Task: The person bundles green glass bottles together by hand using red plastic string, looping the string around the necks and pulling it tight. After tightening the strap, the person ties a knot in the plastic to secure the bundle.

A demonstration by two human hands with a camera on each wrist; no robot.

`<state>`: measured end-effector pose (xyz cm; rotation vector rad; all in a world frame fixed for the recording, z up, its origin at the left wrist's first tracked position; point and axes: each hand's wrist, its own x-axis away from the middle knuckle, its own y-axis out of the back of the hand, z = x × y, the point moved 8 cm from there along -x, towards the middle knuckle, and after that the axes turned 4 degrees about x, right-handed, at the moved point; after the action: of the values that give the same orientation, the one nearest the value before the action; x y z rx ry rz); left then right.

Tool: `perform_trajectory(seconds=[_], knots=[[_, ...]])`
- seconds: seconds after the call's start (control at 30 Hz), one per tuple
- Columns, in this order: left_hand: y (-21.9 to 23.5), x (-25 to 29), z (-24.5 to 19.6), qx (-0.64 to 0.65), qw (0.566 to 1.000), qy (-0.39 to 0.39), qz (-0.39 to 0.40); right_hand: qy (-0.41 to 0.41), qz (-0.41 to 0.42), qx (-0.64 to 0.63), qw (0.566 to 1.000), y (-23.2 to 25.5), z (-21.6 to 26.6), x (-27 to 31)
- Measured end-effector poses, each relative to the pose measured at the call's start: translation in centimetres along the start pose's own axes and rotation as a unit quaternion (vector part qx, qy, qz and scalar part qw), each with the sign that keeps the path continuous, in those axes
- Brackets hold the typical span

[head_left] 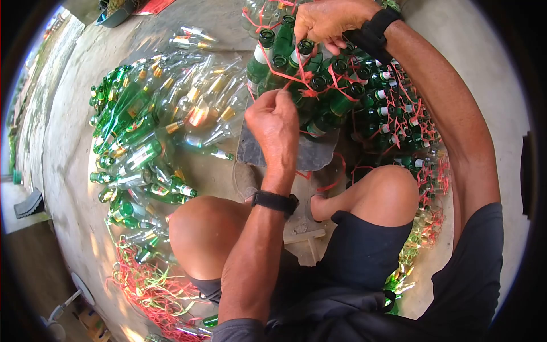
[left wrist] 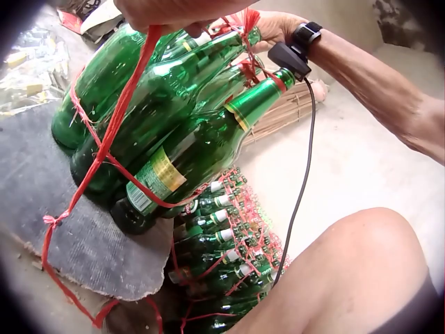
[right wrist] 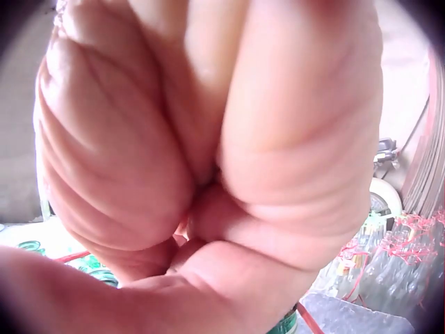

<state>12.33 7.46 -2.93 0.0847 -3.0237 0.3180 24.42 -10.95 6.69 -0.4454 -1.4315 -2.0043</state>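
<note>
Green bottles stand bunched on a dark slab, with red twine looped around their bodies and necks. My left hand pinches a strand of that twine at the near side of the bunch. Above the bottle necks, my right hand has its fingers curled; a red strand runs down from it. In the right wrist view, the curled fingers of this hand fill most of the picture, and red twine shows at both sides.
Loose green and clear bottles lie on the floor at the left. Tied rows of green bottles stand at the right. A red and yellow twine pile lies at the lower left. A cable hangs from the right wrist camera.
</note>
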Motion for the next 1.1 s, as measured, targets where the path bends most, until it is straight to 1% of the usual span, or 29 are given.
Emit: perform_trajectory(seconds=[0.03,0.13,0.2,0.23,0.3,0.33,0.37,0.4,0.43,0.47,0.5,0.57,0.6,0.77,0.83,0.9,0.97,1.0,1.03,1.1], knots=[[0.4,0.1,0.2,0.005,1.000,0.015,-0.007,0.000,0.000,-0.001,1.000,-0.3,-0.2,-0.2],[0.7,0.4,-0.3,-0.006,1.000,0.020,-0.007,0.023,0.005,0.018,1.000,-0.6,0.0,0.2],[0.9,0.6,-0.8,-0.009,1.000,0.016,-0.003,0.065,-0.061,-0.041,0.995,-0.2,0.4,1.6],[0.8,0.7,-1.1,-0.011,1.000,0.013,0.000,0.066,-0.062,-0.041,0.995,-0.7,1.0,2.5],[0.8,0.6,-1.3,-0.015,1.000,0.007,0.004,0.059,-0.146,-0.039,0.987,-0.1,2.2,4.6],[0.8,0.7,-1.2,-0.020,1.000,0.008,0.008,0.089,-0.172,-0.056,0.979,-0.3,2.1,5.0],[0.9,0.7,-0.9,-0.022,1.000,0.007,0.009,0.089,-0.173,-0.058,0.979,-1.5,1.6,5.1],[0.9,0.5,-0.7,-0.012,1.000,0.014,0.013,0.128,-0.313,0.013,0.941,-1.0,2.0,6.3],[0.8,0.3,-0.7,-0.003,1.000,0.021,0.018,0.162,-0.445,0.083,0.877,-1.0,3.0,8.2],[0.8,0.3,-0.7,-0.006,1.000,0.019,0.019,0.137,-0.491,0.094,0.855,-2.2,3.0,9.3],[0.7,0.4,-0.9,0.005,0.999,0.023,0.029,0.125,-0.508,0.119,0.844,-3.3,3.8,10.2],[0.6,0.2,-1.2,0.012,0.999,0.024,0.040,0.067,-0.484,0.071,0.870,-5.5,5.0,11.3],[0.6,0.0,-1.4,-0.007,0.999,0.019,0.051,0.056,-0.507,0.063,0.858,-6.3,5.0,11.6],[0.5,-0.4,-2.5,-0.049,0.995,0.008,0.089,0.032,-0.532,0.074,0.843,-8.8,5.8,12.1],[0.7,-0.5,-2.4,-0.052,0.994,0.001,0.092,0.034,-0.571,0.138,0.808,-9.3,7.6,12.7],[0.8,-0.6,-2.2,-0.068,0.993,-0.008,0.099,0.011,-0.579,0.168,0.798,-10.4,8.3,12.1],[0.5,-0.6,-1.3,-0.027,0.989,0.043,0.142,-0.004,-0.586,0.210,0.783,-11.5,9.3,11.1],[0.4,-1.1,-1.1,-0.036,0.987,0.035,0.151,-0.013,-0.584,0.249,0.773,-12.0,9.7,10.6],[0.2,-1.3,-1.2,-0.040,0.986,0.032,0.158,-0.018,-0.588,0.247,0.770,-12.2,10.0,10.4],[0.5,-1.4,-1.0,-0.053,0.985,0.064,0.153,-0.052,-0.562,0.236,0.791,-12.7,10.3,9.7]])
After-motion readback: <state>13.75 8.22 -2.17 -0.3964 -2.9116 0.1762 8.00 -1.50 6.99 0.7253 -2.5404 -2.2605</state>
